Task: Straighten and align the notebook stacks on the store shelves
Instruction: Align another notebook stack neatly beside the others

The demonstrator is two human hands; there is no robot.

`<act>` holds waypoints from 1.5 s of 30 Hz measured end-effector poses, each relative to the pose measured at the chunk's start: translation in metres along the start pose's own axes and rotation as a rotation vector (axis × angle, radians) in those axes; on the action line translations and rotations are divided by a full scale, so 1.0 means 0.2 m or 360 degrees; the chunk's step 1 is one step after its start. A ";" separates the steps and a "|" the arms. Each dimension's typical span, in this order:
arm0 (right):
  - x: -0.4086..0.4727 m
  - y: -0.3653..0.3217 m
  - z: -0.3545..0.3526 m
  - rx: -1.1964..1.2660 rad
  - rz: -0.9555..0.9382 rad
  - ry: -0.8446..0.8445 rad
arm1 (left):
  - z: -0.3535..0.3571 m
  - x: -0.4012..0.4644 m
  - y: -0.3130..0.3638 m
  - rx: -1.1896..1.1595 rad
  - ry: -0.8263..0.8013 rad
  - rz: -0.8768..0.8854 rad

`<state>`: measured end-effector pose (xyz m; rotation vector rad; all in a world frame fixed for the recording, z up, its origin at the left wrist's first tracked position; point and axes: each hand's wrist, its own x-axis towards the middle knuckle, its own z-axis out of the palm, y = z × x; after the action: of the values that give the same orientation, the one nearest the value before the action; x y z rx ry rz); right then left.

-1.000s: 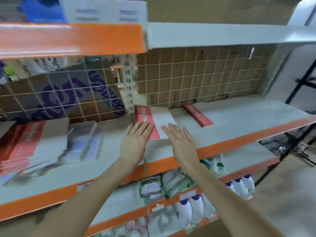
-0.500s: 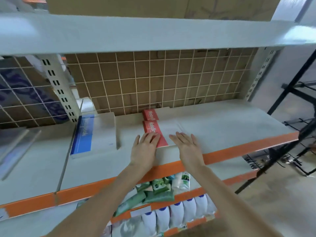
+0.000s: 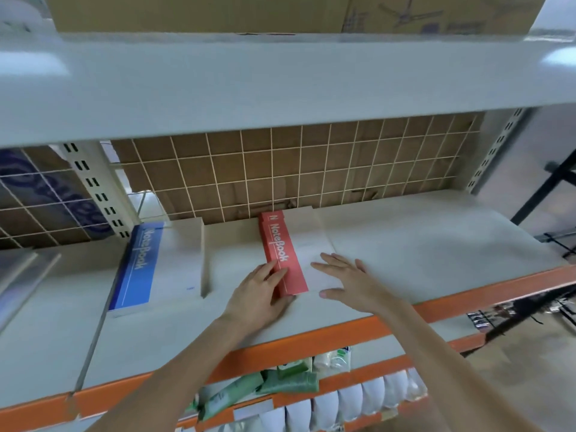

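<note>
Well off to the left of my hands, the blue notebook stack [image 3: 156,266] is lying flat on the shelf [image 3: 436,244], apart from the stack I am working on. My left hand [image 3: 261,294] is resting open with its fingers stretched along the left edge of the red notebook stack [image 3: 288,254], which is lying between my two hands. My right hand [image 3: 349,282] is lying flat and open on the pale cover at the stack's right side. I am judging that I am squaring this red stack. Next I am likely needing to press both sides inward evenly and nudge the stack back toward the wire grid [image 3: 311,163], parallel with the blue one.
</note>
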<state>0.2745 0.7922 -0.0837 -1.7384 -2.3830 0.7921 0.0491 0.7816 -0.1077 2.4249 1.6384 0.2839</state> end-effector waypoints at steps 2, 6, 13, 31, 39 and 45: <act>0.01 0.03 -0.02 0.0054 -0.0006 0.0041 | 0.00 0.00 0.00 -0.0066 -0.0018 -0.0034; 0.06 0.07 -0.05 0.0084 0.0077 0.0154 | 0.01 0.02 0.02 -0.0097 0.0104 -0.0134; 0.07 0.16 -0.10 0.0117 -0.0002 0.0247 | 0.05 0.04 0.08 -0.0260 0.0306 -0.0445; 0.10 0.26 0.01 0.0262 -0.0164 0.0656 | 0.11 0.00 0.10 -0.0112 0.0736 -0.0555; 0.12 0.28 0.04 0.0126 -0.0182 0.0622 | 0.10 0.00 0.10 -0.0155 0.0681 -0.0562; 0.11 0.28 0.05 -0.0017 -0.0144 0.0605 | 0.08 -0.01 0.12 0.0075 0.0609 -0.0669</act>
<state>0.3111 0.8216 -0.1217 -1.5996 -2.1911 0.3933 0.0742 0.7698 -0.1169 2.0726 2.2836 0.6735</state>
